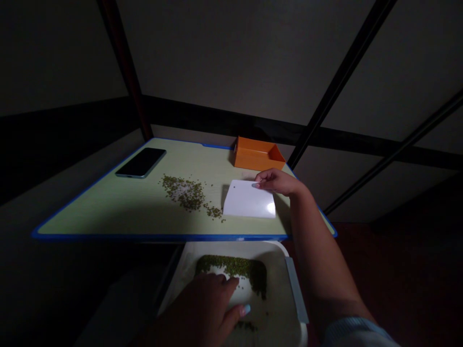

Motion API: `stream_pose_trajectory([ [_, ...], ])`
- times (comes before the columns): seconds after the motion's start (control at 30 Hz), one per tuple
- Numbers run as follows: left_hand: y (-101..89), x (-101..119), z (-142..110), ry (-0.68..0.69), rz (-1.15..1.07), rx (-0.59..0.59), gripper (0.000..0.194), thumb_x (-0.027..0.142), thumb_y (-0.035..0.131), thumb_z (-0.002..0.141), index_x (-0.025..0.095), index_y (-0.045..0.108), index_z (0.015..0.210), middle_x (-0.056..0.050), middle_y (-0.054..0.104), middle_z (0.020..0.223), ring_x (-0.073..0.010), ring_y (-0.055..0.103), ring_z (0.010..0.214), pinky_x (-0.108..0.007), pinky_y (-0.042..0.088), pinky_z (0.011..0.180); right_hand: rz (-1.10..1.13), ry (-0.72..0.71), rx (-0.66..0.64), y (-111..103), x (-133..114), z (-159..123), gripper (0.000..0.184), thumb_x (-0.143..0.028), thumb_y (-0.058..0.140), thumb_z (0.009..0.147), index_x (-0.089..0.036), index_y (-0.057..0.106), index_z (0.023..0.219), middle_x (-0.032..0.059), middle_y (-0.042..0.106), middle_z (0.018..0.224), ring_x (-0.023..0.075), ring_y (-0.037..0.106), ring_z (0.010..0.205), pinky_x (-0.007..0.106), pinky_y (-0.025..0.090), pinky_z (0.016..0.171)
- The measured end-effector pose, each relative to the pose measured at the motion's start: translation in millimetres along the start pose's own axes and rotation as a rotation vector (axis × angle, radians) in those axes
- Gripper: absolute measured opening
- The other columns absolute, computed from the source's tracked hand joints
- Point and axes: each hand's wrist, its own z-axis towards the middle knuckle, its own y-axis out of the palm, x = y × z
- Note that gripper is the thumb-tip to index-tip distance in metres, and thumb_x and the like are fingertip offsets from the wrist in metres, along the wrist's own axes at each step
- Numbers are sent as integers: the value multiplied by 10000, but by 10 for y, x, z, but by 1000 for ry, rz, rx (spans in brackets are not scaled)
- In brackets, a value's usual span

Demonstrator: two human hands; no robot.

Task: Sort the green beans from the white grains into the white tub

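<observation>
The right hand (277,182) pinches the top edge of the scraper (249,199), fingers clamped on it; better kept low and flat so no beans (188,193) slip under. It is white, thin, lying on the worktop (108,212) beside them. The left hand (202,308), fingers spread, steadies the tray (285,289).

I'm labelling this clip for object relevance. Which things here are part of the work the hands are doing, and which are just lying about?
In use:
right hand on the white scraper
loose green beans on the table
left hand in the white tub holding more beans

Lying about:
phone
orange tray
</observation>
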Motion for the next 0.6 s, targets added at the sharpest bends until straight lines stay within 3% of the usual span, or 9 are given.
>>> stream_pose_trajectory([
  [0.43,-116,92,27,-72,-10,-117,252,311,588,881,164,690,1059,-136,712,1052,-331,663,974,-495,528,868,21,-39,-113,120,-61,27,309,-406,778,657,-135,647,726,-40,539,613,80,445,577,244,335,581],
  [0.6,-101,82,21,-82,-25,-113,328,323,586,895,158,671,1166,-141,702,1113,-328,652,1024,-491,508,918,53,-49,-115,87,-64,10,300,-405,767,670,-138,644,731,-35,548,623,79,451,572,242,318,559],
])
